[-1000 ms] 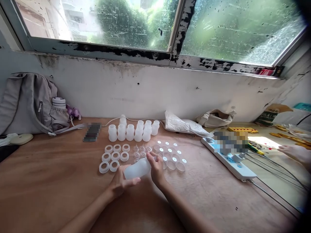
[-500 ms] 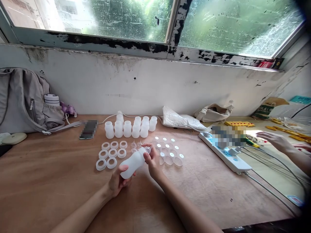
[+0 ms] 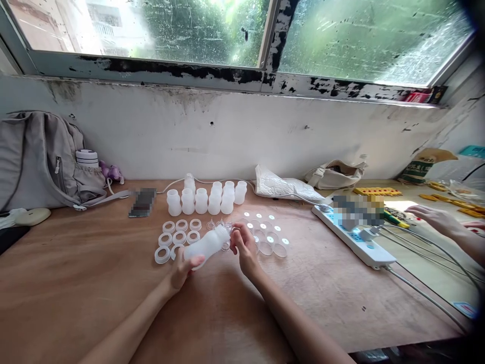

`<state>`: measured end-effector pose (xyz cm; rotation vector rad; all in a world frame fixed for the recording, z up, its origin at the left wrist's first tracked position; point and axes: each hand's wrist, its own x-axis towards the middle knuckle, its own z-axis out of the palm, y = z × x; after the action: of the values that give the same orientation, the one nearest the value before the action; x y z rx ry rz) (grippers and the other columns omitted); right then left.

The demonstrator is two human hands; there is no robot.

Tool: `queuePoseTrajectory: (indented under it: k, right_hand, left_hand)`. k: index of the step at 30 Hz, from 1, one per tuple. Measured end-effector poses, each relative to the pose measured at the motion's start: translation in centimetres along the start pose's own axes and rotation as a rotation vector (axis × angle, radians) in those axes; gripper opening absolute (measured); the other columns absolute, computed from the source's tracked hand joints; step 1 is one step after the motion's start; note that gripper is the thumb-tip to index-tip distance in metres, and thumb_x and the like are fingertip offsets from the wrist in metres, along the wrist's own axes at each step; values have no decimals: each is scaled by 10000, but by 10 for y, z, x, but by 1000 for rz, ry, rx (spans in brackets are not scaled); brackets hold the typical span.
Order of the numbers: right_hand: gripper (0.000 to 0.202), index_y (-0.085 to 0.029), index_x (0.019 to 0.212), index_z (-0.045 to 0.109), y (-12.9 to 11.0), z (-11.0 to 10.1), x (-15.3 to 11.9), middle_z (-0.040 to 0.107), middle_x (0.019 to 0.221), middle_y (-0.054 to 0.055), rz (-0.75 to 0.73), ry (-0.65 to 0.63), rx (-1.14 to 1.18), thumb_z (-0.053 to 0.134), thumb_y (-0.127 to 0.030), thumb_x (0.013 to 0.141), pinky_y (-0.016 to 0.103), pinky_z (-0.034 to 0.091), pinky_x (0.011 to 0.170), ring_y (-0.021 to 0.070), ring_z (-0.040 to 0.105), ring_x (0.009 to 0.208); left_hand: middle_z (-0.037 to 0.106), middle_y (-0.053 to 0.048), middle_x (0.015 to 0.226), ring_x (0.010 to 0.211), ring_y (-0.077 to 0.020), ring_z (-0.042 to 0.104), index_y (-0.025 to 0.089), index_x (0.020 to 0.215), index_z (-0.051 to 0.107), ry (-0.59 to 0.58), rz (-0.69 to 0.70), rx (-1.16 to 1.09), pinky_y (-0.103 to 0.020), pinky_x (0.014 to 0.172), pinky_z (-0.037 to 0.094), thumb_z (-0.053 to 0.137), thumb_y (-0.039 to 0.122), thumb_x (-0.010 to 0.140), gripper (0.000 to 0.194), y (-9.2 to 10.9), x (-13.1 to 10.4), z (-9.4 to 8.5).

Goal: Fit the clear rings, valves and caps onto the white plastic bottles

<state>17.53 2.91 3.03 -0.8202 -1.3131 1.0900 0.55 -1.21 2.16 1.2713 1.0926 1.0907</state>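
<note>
- Centre of frame: pale bottle [image 3: 206, 246] held above the surface [image 3: 94, 263], tilted, mouth toward the upper right.
- Left hand [image 3: 182, 268] wrapped round the lower end, thumb along the near side.
- Right hand [image 3: 244, 247] at the mouth, fingers bent; cannot tell whether they grip the rim or a clear piece there (knuckles hide it).
- Step in hand, by my reading: fitting or adjusting something at the mouth.
- Next move would call for a steady left hold and even fingertip pressure around the rim.
- Laid out about the hands: white rings [image 3: 162, 261] to the left, clear peaked parts [image 3: 210, 224] behind the bottle, clear discs [image 3: 280, 250] to the right.
- Upright bottles [image 3: 201, 202] grouped beyond, toward the wall.
</note>
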Motion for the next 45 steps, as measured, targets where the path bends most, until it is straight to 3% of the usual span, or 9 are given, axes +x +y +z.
queuePoseTrajectory:
  k: [5, 11, 15, 22, 27, 34, 38, 41, 45]
  right_hand:
    - [300, -185, 695, 469, 2, -2, 5, 324, 503, -68, 61, 138, -5, 467, -466, 800, 200, 241, 378, 66, 290, 414]
    - [341, -192, 604, 381, 4, -5, 8, 312, 506, -72, 105, 140, -71, 509, -459, 773, 202, 223, 373, 61, 267, 414]
    - [312, -189, 621, 397, 2, -5, 9, 341, 533, -67, 95, 102, -61, 504, -431, 786, 197, 228, 380, 57, 277, 427]
    - [200, -187, 742, 488, -1, -7, 11, 367, 529, -70, 45, 49, 0, 496, -376, 806, 191, 257, 373, 55, 323, 406]
    - [206, -184, 811, 516, -5, -8, 11, 396, 517, -64, 50, 26, 4, 511, -389, 792, 192, 302, 381, 69, 375, 418]
    - [365, -183, 556, 399, -4, -11, 13, 343, 430, -76, 143, 25, -67, 510, -456, 771, 192, 223, 344, 50, 299, 352]
    - [318, -182, 600, 438, -1, -11, 13, 365, 450, -73, 65, 62, -55, 512, -432, 782, 190, 253, 364, 55, 329, 375]
    - [245, -185, 685, 478, -1, -12, 14, 395, 487, -68, 37, 106, -29, 521, -406, 782, 190, 280, 368, 61, 363, 388]
    - [198, -188, 720, 506, -5, -12, 13, 425, 524, -55, 4, 116, -112, 521, -376, 782, 197, 310, 389, 73, 397, 419]
  left_hand:
    - [413, 24, 534, 482, -92, 348, 169, 583, 454, 26, 212, 491, -215, 456, 252, 616, 358, 588, 249, 7, -1, -4]
    - [426, 30, 516, 458, -102, 370, 190, 617, 464, 105, 289, 705, -216, 453, 276, 636, 381, 568, 262, 3, -1, -9]
    - [423, 27, 528, 467, -98, 364, 182, 606, 453, 85, 262, 697, -213, 452, 273, 631, 378, 578, 266, 5, 0, -9]
    - [418, 16, 567, 511, -98, 358, 155, 612, 465, -16, 174, 432, -211, 465, 265, 554, 401, 650, 264, 8, 3, -12]
    - [423, 18, 563, 515, -99, 360, 152, 610, 474, -7, 176, 450, -211, 469, 269, 569, 387, 638, 254, 7, 4, -12]
    - [430, 16, 570, 516, -104, 366, 164, 607, 461, 6, 179, 480, -210, 473, 277, 578, 384, 623, 250, 8, 2, -10]
    - [436, 12, 577, 519, -108, 371, 163, 614, 476, 11, 198, 499, -213, 477, 284, 581, 371, 619, 233, 12, 1, -11]
    - [429, 20, 575, 514, -104, 372, 168, 614, 466, 76, 218, 516, -213, 472, 291, 585, 358, 630, 225, 15, 1, -12]
    - [473, 20, 606, 532, -115, 428, 175, 699, 497, 339, 195, 523, -215, 481, 341, 593, 381, 661, 230, 17, 2, -12]
